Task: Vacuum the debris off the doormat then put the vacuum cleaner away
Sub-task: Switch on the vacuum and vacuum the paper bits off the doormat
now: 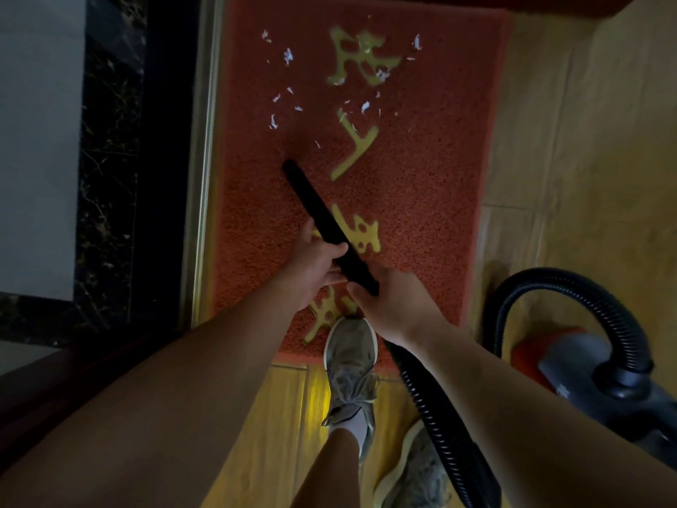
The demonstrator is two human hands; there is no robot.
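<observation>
- Left hand [315, 265] and right hand [395, 302] both grip one black nozzle tube [318, 210] with fingers curled round it, the left further up and the right at the hose end.
- The tube's tip points at the middle of the mat, just short of the nearest scrap.
- One ribbed black hose [439, 427] runs back from the right hand.
- One red doormat [421, 199] bears four yellow characters; white paper scraps [289, 56], too many and too small to count exactly, lie scattered over its far half.
- Two grey shoes: one [351, 364] has its toe on the mat's near edge, and the other [417, 471] is on the wooden floor [586, 141].
- Dark stone threshold [110, 141] runs along the left.
- One orange-and-grey vacuum cleaner [571, 364] stands on the right; its contents cannot be seen.
</observation>
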